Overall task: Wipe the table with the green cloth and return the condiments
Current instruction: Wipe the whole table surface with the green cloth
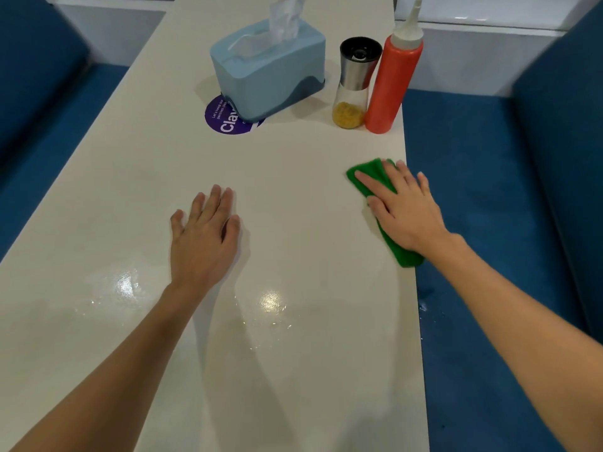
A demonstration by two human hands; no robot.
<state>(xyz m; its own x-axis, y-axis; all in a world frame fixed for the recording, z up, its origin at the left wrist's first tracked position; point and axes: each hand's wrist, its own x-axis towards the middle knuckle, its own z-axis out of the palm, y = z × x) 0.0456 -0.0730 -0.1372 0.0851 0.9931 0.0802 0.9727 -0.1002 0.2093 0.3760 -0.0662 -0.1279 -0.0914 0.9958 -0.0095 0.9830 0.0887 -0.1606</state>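
Green folded microfibre cloth is lying at the right edge of the pale glossy counter, long axis running along that edge, its near end overhanging slightly. The right hand is pressing it flat, grip spread; the left hand is resting spread and empty mid-counter. Wiping seems underway; next calls for sweeping toward the red squeeze bottle and steel-topped glass shaker.

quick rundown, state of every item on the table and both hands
green cloth: bunched, pinned flat at the right table edge
right hand: pressing on the cloth
left hand: flat, empty
red squeeze bottle: upright, capped
spice grinder: upright, little left
tissue box: tissue sticking out
table: wet sheen nearby
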